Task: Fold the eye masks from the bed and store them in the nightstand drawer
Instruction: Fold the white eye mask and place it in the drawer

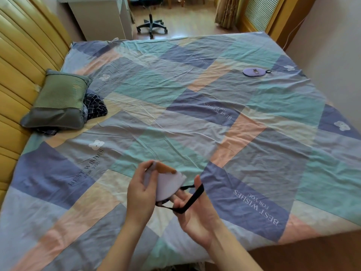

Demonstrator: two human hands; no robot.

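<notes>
I see my left hand (139, 189) pinching a soft lilac eye mask (168, 184), doubled over above the wrinkled patchwork bed (175, 118). My right hand (197, 210) hooks its flat black elastic strap (190, 199) over curled fingers. A 2nd oval mask (254, 72) lies flat near the far corner.

Both bare forearms reach in from the bottom edge, hands close together, raised. Left hand (141, 190): back toward camera, fingers curled, pinching at the top. Right hand (197, 214): palm up, fingers loosely bent, thumb (197, 182) upright. Fingertips of both nearly meet.
</notes>
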